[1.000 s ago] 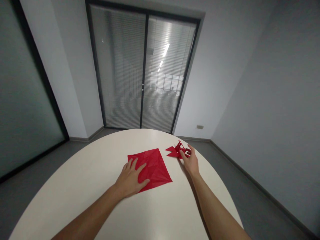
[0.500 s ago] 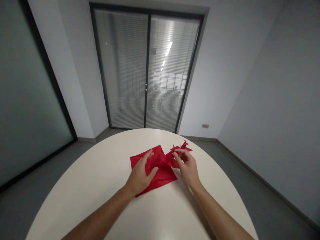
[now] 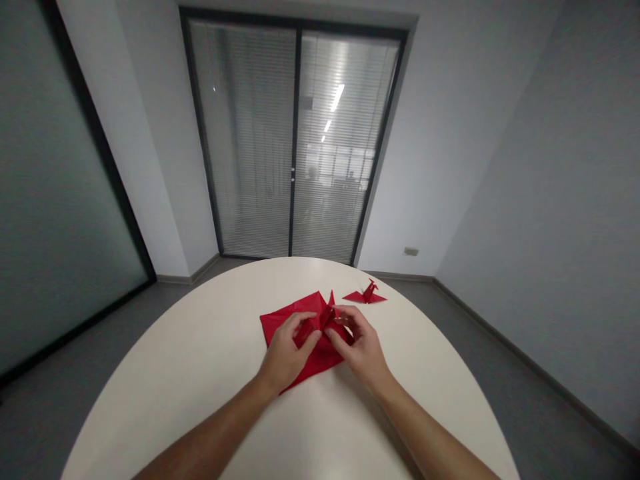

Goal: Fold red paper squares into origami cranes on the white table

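Head view, left fingers (image 3: 311,343), right fingers (image 3: 341,343), half curled, pinching red origami (image 3: 327,315).

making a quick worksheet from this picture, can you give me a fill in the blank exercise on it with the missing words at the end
1. The left hand and the right hand hold a folded figure whose colour is ____.
2. The hand nearer the paper bird on the table is the ____ one.
3. The sheet under the hands matches the held figure in ____, though not in shape.

Missing words: red; right; colour
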A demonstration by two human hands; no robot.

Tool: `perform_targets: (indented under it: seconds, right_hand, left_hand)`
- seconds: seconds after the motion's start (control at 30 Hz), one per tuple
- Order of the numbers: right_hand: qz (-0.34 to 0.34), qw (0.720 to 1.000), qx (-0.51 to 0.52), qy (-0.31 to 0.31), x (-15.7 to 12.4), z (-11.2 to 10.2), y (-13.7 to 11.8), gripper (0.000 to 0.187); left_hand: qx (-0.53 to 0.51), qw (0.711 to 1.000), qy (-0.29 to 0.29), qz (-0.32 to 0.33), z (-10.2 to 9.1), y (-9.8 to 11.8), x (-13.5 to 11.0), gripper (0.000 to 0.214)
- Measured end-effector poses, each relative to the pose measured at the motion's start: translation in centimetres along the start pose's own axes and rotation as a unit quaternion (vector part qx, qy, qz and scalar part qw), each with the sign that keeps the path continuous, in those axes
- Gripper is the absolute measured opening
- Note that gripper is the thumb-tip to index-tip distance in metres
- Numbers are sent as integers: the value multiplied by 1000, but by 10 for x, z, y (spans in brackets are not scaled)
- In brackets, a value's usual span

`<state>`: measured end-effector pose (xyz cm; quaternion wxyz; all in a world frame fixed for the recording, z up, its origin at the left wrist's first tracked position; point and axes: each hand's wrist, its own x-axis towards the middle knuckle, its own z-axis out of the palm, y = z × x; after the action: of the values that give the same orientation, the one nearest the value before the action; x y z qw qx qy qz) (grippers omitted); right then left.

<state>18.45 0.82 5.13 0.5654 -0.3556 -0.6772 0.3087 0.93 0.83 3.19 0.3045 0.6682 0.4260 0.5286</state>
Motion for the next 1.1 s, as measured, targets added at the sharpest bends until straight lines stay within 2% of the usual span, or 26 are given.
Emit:
perform_targets:
  seconds: [0.1, 0.17, 0.2, 0.33, 0.43, 0.53, 0.67, 0.77, 0.87, 1.0, 1.1]
  right_hand:
    - [19, 999, 38, 14, -2, 3, 0, 49]
    - [39, 996, 74, 33, -3, 6, 0, 61]
    - [49, 994, 85, 42, -3, 7, -1, 61]
    - [72, 993, 73, 54, 1, 7, -4, 28]
    - [78, 993, 72, 50, 5, 5, -5, 28]
    - [76, 993, 75, 42, 5, 5, -5, 29]
    - [81, 993, 57, 63, 3, 3, -1, 33]
    - [95, 991, 66, 67, 4, -2, 2, 37]
    - [108, 989, 95, 40, 5, -6, 1, 37]
    - [134, 980, 145, -11, 3, -6, -2, 35]
    - [141, 979, 144, -24, 1, -4, -1, 34]
  left_hand:
    - [-48, 999, 20, -17, 7, 0, 0, 29]
    - [-51, 998, 31, -10, 9, 2, -2, 29]
    - [-39, 999, 36, 1, 10, 3, -3, 30]
    - [48, 996, 33, 62, 9, 10, -7, 25]
    - [65, 995, 26, 70, 9, 12, -6, 10]
    - [34, 998, 40, 36, 13, 8, -5, 10]
    - [-50, 998, 17, -36, 20, 6, -5, 36]
    - [-104, 992, -19, -61, 23, 12, -6, 28]
    - [-153, 985, -33, -79, 25, 16, -6, 22]
    - [-182, 978, 2, -102, 26, 14, -4, 29]
    - [-176, 980, -8, -88, 26, 13, -4, 32]
